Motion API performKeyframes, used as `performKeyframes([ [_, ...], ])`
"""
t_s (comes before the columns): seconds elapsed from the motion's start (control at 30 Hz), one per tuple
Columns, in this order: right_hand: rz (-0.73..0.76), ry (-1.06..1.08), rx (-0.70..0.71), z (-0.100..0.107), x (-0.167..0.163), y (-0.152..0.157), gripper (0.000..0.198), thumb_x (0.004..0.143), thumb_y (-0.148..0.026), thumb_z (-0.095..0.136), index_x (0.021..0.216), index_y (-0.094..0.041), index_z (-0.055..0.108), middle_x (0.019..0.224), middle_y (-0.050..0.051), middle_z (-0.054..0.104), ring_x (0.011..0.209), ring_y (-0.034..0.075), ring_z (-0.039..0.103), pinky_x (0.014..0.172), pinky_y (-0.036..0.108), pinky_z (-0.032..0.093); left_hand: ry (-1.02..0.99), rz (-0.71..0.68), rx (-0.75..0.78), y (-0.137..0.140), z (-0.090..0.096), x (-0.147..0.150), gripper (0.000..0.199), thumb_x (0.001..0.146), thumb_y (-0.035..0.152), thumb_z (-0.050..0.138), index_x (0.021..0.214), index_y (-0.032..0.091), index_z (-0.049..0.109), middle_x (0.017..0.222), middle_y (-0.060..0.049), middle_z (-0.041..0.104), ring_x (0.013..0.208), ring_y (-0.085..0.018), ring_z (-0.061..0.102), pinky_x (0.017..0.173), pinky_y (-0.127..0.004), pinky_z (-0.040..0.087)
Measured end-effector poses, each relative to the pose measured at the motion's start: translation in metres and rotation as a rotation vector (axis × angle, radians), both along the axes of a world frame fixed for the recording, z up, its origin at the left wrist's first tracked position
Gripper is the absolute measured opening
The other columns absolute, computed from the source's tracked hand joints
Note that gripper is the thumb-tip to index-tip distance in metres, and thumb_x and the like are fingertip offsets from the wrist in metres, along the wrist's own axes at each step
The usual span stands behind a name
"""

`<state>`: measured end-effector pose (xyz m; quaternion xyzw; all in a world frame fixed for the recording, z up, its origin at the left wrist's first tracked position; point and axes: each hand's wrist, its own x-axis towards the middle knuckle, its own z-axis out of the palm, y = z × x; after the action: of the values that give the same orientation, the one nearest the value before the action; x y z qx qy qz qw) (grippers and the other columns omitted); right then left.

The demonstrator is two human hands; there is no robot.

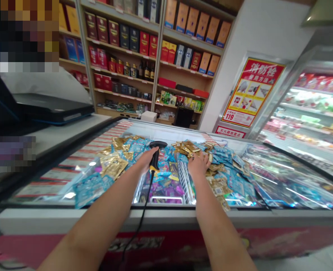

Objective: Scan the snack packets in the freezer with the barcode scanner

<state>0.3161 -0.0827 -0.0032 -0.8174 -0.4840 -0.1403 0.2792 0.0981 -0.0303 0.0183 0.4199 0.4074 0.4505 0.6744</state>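
Note:
My left hand (147, 160) is closed around the handle of a black and yellow barcode scanner (154, 158), its wide head pointing away from me. A black cable runs from the scanner's base down toward me. My right hand (199, 164) is on the right-hand pile, its thumb and fingers closed on a gold foil packet (189, 147). Part of that grip is hidden behind the hand. More gold packets (114, 166) and blue packets (94, 187) are heaped on the freezer's glass on the left. Other blue packets (235, 180) lie on the right.
The chest freezer (166, 213) spans the front, with wire baskets (185, 182) of packaged goods inside. A dark device (55, 105) sits on the left counter. Behind are shelves of boxed bottles (134, 39), a fire-hydrant poster (244, 94) and a lit fridge (310, 116).

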Motion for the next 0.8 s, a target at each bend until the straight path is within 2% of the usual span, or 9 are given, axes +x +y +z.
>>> performKeyframes([
  [0.1,-0.005,-0.043,0.089,0.002,-0.004,-0.002,0.039,0.087,-0.027,0.039,0.119,-0.017,0.057,0.134,0.016,0.043,0.125,0.03,0.034,0.1,0.048,0.023,-0.014,0.023,0.002,-0.003,0.0,0.0,0.027,0.08,0.042,0.056,0.078,0.015,0.062,0.077,-0.011,0.071,0.078,-0.022,0.068,0.063,-0.029,0.055],
  [0.17,-0.01,-0.071,0.096,0.002,-0.007,-0.001,0.045,0.089,-0.034,0.037,0.129,-0.018,0.049,0.139,0.017,0.036,0.124,0.031,0.035,0.099,0.048,0.024,-0.029,0.027,0.014,-0.006,0.001,0.001,0.027,0.081,0.041,0.055,0.078,0.015,0.062,0.076,-0.011,0.071,0.079,-0.022,0.068,0.064,-0.029,0.055],
  [0.23,-0.004,-0.071,0.002,0.0,-0.008,0.002,0.05,0.089,-0.045,0.036,0.134,-0.023,0.044,0.144,0.017,0.03,0.127,0.034,0.03,0.098,0.053,0.022,-0.012,0.009,0.007,-0.008,0.0,0.001,0.026,0.08,0.042,0.056,0.08,0.016,0.061,0.079,-0.012,0.071,0.083,-0.023,0.067,0.061,-0.028,0.055],
  [0.3,0.027,-0.066,-0.136,-0.003,-0.009,0.006,0.049,0.089,-0.048,0.036,0.132,-0.028,0.047,0.145,0.015,0.029,0.131,0.037,0.023,0.098,0.058,0.018,0.008,-0.008,0.002,-0.009,-0.001,0.002,0.028,0.079,0.044,0.057,0.081,0.016,0.061,0.081,-0.013,0.071,0.087,-0.025,0.067,0.056,-0.029,0.054],
  [0.37,0.057,-0.08,-0.229,-0.006,-0.008,0.009,0.043,0.09,-0.044,0.036,0.128,-0.031,0.052,0.145,0.012,0.029,0.134,0.036,0.017,0.098,0.061,0.014,0.008,-0.029,0.006,-0.008,-0.003,0.002,0.031,0.079,0.046,0.056,0.083,0.015,0.061,0.084,-0.015,0.071,0.09,-0.027,0.066,0.054,-0.029,0.054],
  [0.43,0.077,-0.102,-0.253,-0.008,-0.008,0.01,0.039,0.09,-0.038,0.035,0.123,-0.031,0.056,0.146,0.01,0.03,0.135,0.035,0.014,0.099,0.063,0.01,0.004,-0.041,0.011,-0.007,-0.004,0.002,0.033,0.079,0.046,0.056,0.083,0.014,0.061,0.086,-0.016,0.071,0.093,-0.027,0.065,0.055,-0.029,0.054],
  [0.63,0.153,-0.088,-0.209,-0.005,-0.014,0.006,0.036,0.083,-0.019,0.041,0.11,-0.026,0.063,0.131,0.006,0.051,0.136,0.031,0.016,0.102,0.063,0.002,0.014,-0.018,0.001,-0.006,-0.001,0.004,0.031,0.08,0.044,0.056,0.081,0.014,0.062,0.084,-0.015,0.071,0.089,-0.025,0.067,0.062,-0.029,0.055],
  [0.73,0.203,-0.061,-0.185,-0.001,-0.019,0.004,0.028,0.082,-0.02,0.043,0.097,-0.021,0.066,0.116,0.008,0.061,0.134,0.028,0.023,0.104,0.059,0.0,0.005,-0.017,-0.012,-0.008,0.004,0.005,0.027,0.081,0.041,0.056,0.08,0.015,0.062,0.079,-0.012,0.071,0.084,-0.024,0.068,0.065,-0.031,0.056],
  [0.8,0.251,-0.049,-0.181,0.002,-0.022,0.003,0.028,0.086,-0.025,0.04,0.094,-0.02,0.066,0.113,0.009,0.063,0.133,0.027,0.026,0.105,0.057,0.001,0.001,-0.012,-0.009,-0.009,0.007,0.005,0.026,0.08,0.041,0.056,0.08,0.015,0.062,0.077,-0.012,0.071,0.082,-0.023,0.068,0.067,-0.031,0.056],
])
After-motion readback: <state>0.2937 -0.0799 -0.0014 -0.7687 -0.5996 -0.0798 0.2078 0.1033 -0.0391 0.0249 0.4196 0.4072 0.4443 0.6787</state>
